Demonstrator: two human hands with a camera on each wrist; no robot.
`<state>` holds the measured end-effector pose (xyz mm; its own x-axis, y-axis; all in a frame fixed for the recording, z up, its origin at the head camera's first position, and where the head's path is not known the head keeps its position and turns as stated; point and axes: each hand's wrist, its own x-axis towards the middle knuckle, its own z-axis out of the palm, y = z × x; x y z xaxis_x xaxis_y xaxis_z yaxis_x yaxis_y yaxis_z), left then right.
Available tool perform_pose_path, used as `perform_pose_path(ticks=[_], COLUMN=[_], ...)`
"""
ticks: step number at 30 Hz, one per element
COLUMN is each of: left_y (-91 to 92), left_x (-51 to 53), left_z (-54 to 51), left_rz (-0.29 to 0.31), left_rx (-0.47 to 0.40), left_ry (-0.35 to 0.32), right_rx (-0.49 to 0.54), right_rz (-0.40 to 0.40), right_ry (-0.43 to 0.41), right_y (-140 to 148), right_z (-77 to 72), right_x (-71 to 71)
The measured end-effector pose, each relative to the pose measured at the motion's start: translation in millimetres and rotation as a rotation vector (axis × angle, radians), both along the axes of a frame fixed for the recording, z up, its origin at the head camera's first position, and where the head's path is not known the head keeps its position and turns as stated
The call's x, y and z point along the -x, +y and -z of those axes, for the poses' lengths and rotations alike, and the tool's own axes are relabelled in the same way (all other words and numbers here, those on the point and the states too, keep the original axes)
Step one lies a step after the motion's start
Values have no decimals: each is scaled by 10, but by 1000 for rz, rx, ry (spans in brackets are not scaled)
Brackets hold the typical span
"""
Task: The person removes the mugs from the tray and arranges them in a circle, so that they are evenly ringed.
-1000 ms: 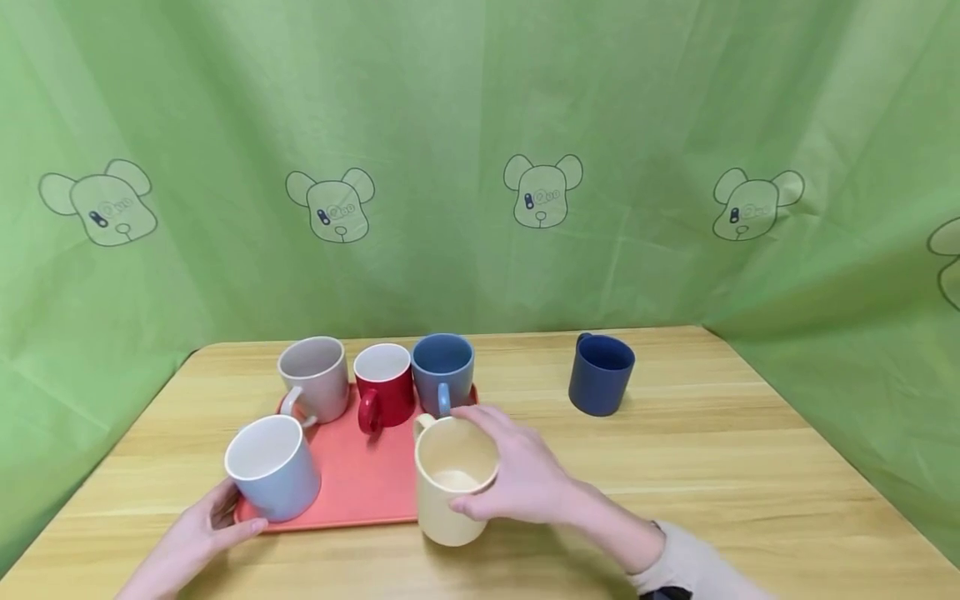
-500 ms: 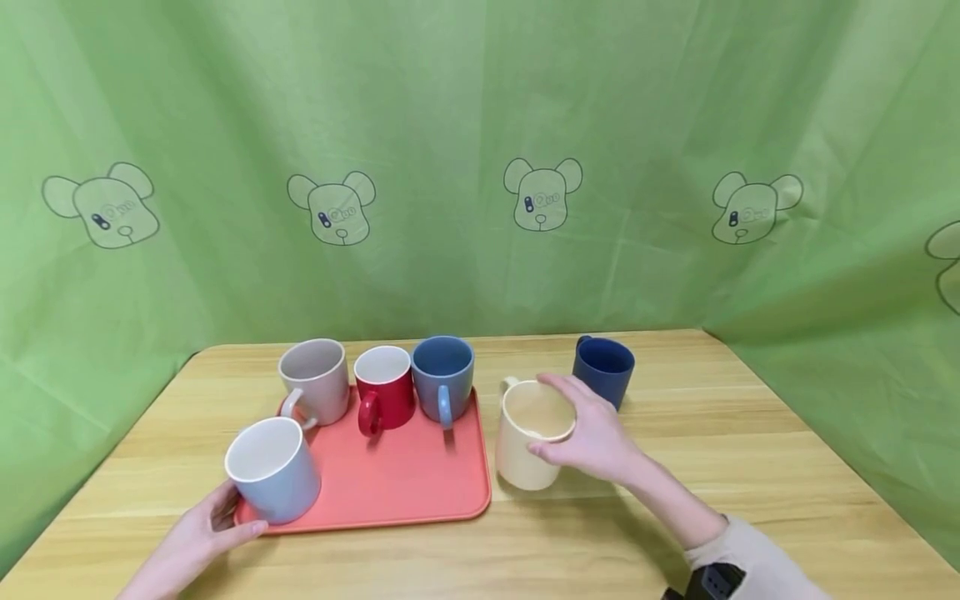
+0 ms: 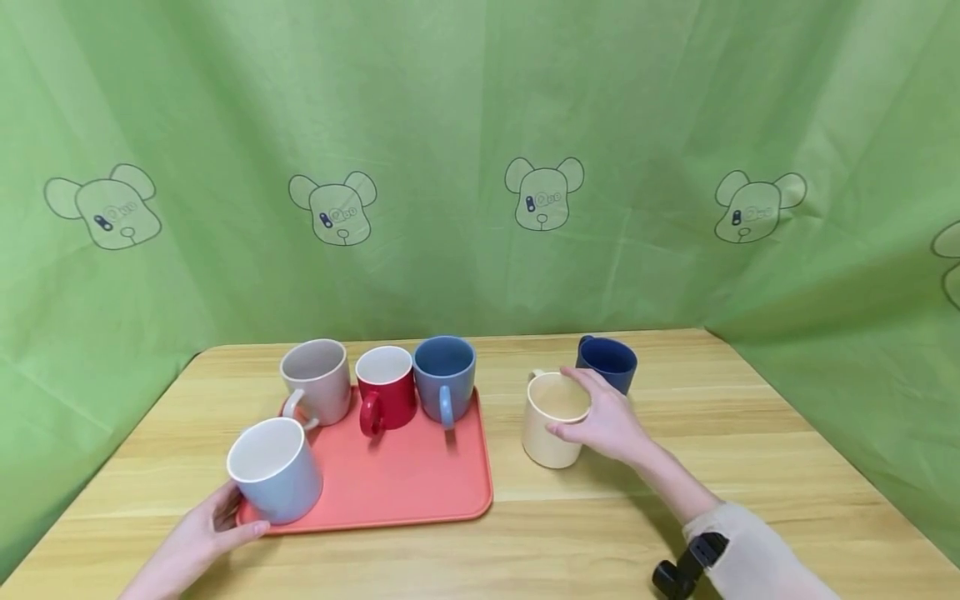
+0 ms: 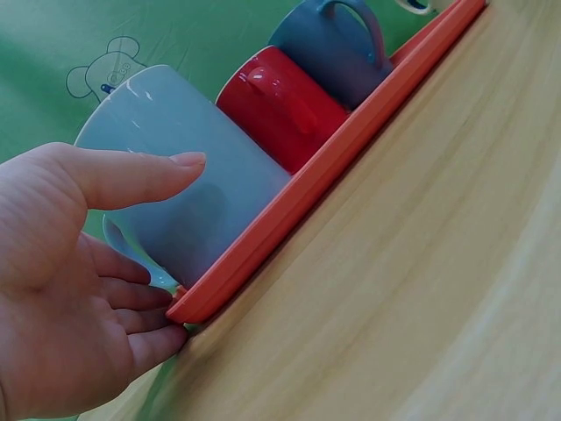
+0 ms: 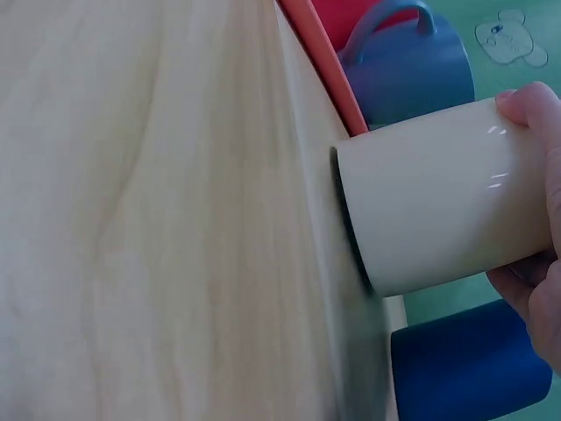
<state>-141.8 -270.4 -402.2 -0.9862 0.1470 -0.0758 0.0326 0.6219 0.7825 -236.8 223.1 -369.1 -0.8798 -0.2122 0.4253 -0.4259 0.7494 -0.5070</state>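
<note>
My right hand (image 3: 603, 421) grips a cream mug (image 3: 542, 433) by its rim, thumb in front and fingers behind. The mug is upright over the table, right of the red tray (image 3: 405, 492); in the right wrist view its base is at or just above the wood. My left hand (image 3: 191, 533) lies by the tray's front left corner, beside a light blue mug (image 3: 281, 483) standing there. In the left wrist view, the fingers (image 4: 131, 294) touch the tray corner near that mug's handle, and the thumb (image 4: 145, 180) stretches straight across in front of the mug.
Along the tray's back stand a pale grey-pink mug (image 3: 326, 392), a red mug (image 3: 390, 400) and a blue mug (image 3: 446, 383). A navy mug (image 3: 611, 362) stands on the wooden table (image 3: 720, 450) behind my right hand. A green curtain (image 3: 435, 275) hangs behind.
My right hand has carried the cream mug from the tray's front right corner, rightward and away from me, onto or just over the table near the navy mug. My left hand has stayed put.
</note>
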Motion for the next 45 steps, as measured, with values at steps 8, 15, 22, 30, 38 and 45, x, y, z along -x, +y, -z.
perform_pose_path(ticks=[8, 15, 22, 30, 38, 45], left_y=[-1, -1, 7, 6, 9, 19], left_x=[0, 6, 10, 4, -16, 5], left_z=[8, -7, 7, 19, 17, -3], left_rz=[-4, -8, -16, -10, -10, -27], left_rx=[4, -7, -24, -29, 1, -38], left_ry=[-3, -29, -29, 7, 8, -47], right_rx=[31, 60, 73, 129, 146, 158], right_rz=[-17, -35, 14, 112, 164, 177], right_ry=[-19, -29, 13, 10, 18, 8], right_y=[64, 107, 128, 125, 111, 105], right_z=[57, 45, 37, 33, 21, 15], right_x=[94, 114, 36, 9, -1, 4])
